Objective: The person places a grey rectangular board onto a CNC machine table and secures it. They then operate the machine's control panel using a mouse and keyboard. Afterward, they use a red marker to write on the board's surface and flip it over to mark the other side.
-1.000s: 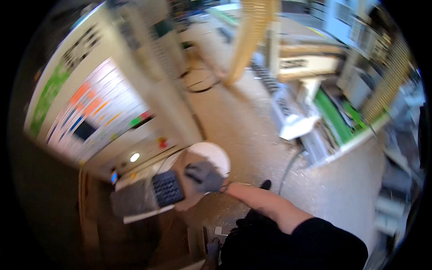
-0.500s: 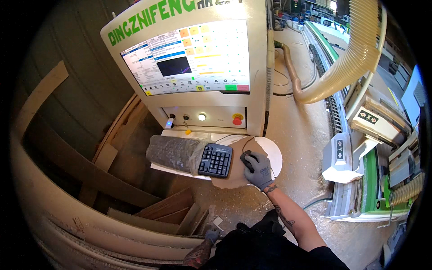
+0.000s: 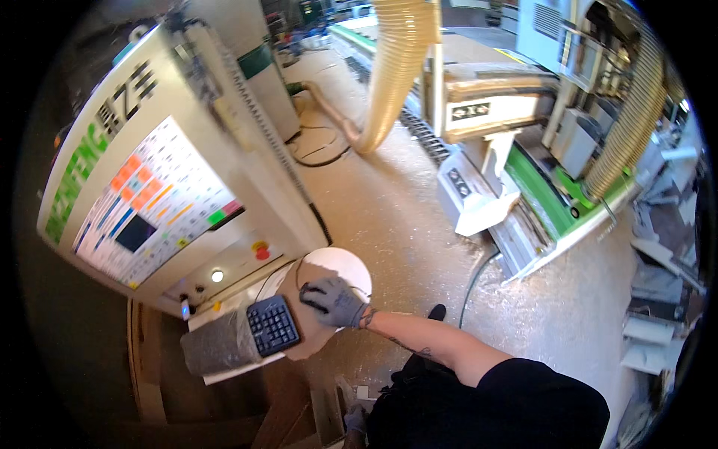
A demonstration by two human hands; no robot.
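On the white shelf (image 3: 353,263), a brown sheet (image 3: 307,343) is apparently serving as a pad beneath the black mouse (image 3: 311,301), just right of the keyboard (image 3: 274,327). Our right hand (image 3: 338,304) is resting palm down, fingers curling around the mouse, forearm slanting in from near right. Our left hand (image 3: 355,420) is hanging low; its fingers aren't showing clearly enough to tell.

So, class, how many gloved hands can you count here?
2: the right hand on the black mouse, and the left hand low beside the black clothing. No others visible.
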